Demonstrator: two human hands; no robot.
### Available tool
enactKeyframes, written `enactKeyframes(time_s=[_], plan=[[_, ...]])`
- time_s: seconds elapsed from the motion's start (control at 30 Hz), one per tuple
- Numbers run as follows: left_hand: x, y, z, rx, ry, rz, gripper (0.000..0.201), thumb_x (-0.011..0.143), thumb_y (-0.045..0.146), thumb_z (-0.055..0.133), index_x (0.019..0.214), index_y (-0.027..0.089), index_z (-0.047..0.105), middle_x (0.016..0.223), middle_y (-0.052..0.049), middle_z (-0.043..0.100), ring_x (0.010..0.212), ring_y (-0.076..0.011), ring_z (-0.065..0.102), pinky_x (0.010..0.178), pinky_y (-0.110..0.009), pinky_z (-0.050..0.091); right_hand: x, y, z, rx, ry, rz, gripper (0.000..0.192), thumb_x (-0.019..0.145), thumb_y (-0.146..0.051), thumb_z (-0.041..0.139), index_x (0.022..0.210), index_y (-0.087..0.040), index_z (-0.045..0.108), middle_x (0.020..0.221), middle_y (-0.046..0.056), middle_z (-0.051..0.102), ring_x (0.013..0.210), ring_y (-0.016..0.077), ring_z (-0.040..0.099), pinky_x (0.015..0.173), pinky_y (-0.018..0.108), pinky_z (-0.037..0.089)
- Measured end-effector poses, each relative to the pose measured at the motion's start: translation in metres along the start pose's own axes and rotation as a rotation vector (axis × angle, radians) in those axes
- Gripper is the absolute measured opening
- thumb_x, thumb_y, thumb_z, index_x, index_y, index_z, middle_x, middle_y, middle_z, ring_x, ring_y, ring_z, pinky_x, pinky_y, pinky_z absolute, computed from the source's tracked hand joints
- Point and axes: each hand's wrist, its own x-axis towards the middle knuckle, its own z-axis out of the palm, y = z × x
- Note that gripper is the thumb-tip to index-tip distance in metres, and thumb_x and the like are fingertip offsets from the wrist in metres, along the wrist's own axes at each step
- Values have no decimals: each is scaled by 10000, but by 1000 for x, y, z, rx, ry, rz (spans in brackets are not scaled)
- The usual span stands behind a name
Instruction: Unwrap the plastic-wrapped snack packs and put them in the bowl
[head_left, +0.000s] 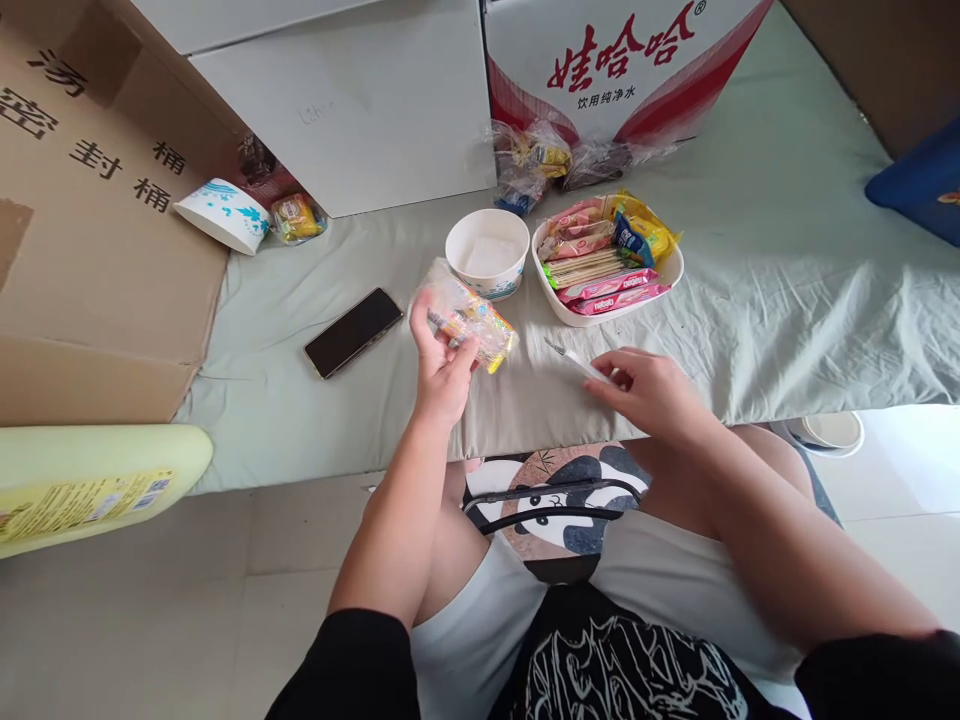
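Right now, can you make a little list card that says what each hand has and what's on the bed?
left hand: holds a clear snack packet above the sheet
right hand: rests on the sheet, touching a small white utility knife
round bowl: white, no snacks inside
snack bowl: full of wrapped wafers and sweets
phone: lies flat, screen dark, left of the packet
bed sheet: pale green

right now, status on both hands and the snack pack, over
Left hand holds snack pack above the sheet. Right hand rests on a small white tool. Empty bowl and full snack bowl just behind; phone to the left.
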Motion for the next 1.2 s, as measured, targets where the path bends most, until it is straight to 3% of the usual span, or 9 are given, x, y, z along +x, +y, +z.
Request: enactKeyframes(time_s=[0.07, 0.13, 0.27, 0.4, 0.7, 0.9, 1.0, 1.1, 1.2], plan=[[-2, -3, 0, 24, -38, 5, 1161, 753, 625, 841, 1586, 500, 42, 1473, -105, 564, 1219, -227, 664, 938, -351, 570, 4, 8, 2, -187, 105, -22, 194, 877, -373, 664, 939, -222, 769, 950, 82, 735, 782, 216, 655, 670, 325, 444], [-3, -7, 1, 33, -72, 2, 1266, 712, 645, 871, 1595, 466, -19, 1470, -136, 570, 1250, -251, 666, 1007, -400, 563, 7, 12, 5, -320, 127, -10, 229, 900, -361, 632, 1008, -224, 781, 1042, 98, 740, 822, 239, 669, 661, 338, 432], [-2, -15, 2, 58, -137, -42, 1152, 665, 626, 908, 1541, 363, 209, 1297, -122, 669, 1159, -268, 717, 1010, -426, 574, 10, 15, 6, -497, 209, 33, 283, 937, -348, 561, 1060, -219, 781, 1090, 121, 743, 839, 266, 674, 715, 380, 441], [-1, -17, 1, 84, -32, -66, 818, 678, 643, 880, 1286, 303, 450, 1091, -40, 703, 953, -203, 740, 861, -352, 619, 7, 12, 7, -536, 336, 52, 315, 947, -323, 529, 1131, -204, 756, 1151, 149, 740, 1027, 353, 682, 871, 484, 478], [-10, -1, 10, 118, 51, -227, 542, 733, 626, 846, 931, 242, 519, 757, 33, 655, 625, -128, 674, 488, -212, 534, 4, -13, 44, -41, 131, -485, 535, 917, -351, 644, 1419, -195, 547, 1324, 155, 691, 1215, 314, 665, 998, 460, 564], [-5, -6, 10, 86, 93, -180, 408, 779, 539, 790, 900, 220, 565, 821, 0, 668, 735, -149, 683, 639, -262, 579, 7, -14, 40, 3, 215, -531, 175, 943, -199, 536, 961, -213, 710, 855, 70, 713, 794, 224, 681, 754, 363, 554], [-1, -8, -3, 159, 154, -153, 262, 805, 379, 725, 914, 215, 552, 815, 2, 628, 743, -140, 655, 672, -258, 554, 7, -4, 24, 31, 358, -457, 141, 867, -146, 563, 863, -225, 680, 875, 57, 698, 804, 216, 684, 745, 350, 548], [0, -9, -22, 351, 279, -120, 389, 774, 252, 690, 1113, 250, 500, 972, -13, 646, 756, -135, 650, 656, -257, 540, 7, 5, 7, 16, 544, -353, 158, 825, -111, 555, 812, -235, 652, 925, 61, 703, 854, 228, 697, 789, 373, 554], [-3, -6, -35, 598, 173, 95, 582, 783, 228, 682, 1317, 291, 459, 1341, -87, 615, 1135, -216, 682, 907, -350, 586, 4, 6, -4, 26, 684, -354, 221, 807, -78, 506, 849, -240, 650, 1000, 78, 721, 961, 253, 709, 871, 411, 554]])
